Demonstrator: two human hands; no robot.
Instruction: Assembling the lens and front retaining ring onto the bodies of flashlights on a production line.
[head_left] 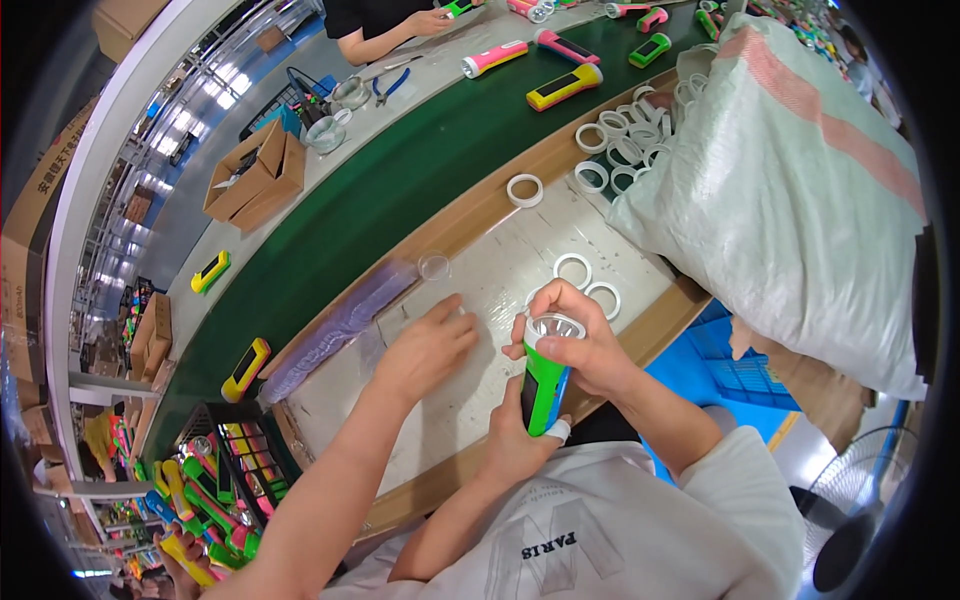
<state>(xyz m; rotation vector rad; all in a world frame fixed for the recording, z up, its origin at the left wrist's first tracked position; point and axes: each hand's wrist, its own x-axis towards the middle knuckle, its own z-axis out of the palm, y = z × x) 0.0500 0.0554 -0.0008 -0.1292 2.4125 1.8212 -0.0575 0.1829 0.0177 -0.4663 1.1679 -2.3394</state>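
Note:
A green flashlight [546,400] with a dark panel stands nearly upright before my chest, its clear lens end up. My left hand [508,440] is wrapped round its lower body; a small white band shows by the fingers. My right hand [588,345] closes round the flashlight's head, thumb near the rim. Just beyond it, white rings [573,270] lie on the worktop, one partly hidden by my fingers. To the left, another person's hand [430,345] reaches over the worktop, close to a clear round disc [435,267].
A green conveyor belt [400,205] curves past the wooden-edged worktop [340,420], carrying several flashlights. Far right, a big white woven sack [770,190] leans beside piled white rings [625,140]. A rolled plastic film [335,335] and a black crate [240,450] are left; a fan [865,480] stands right.

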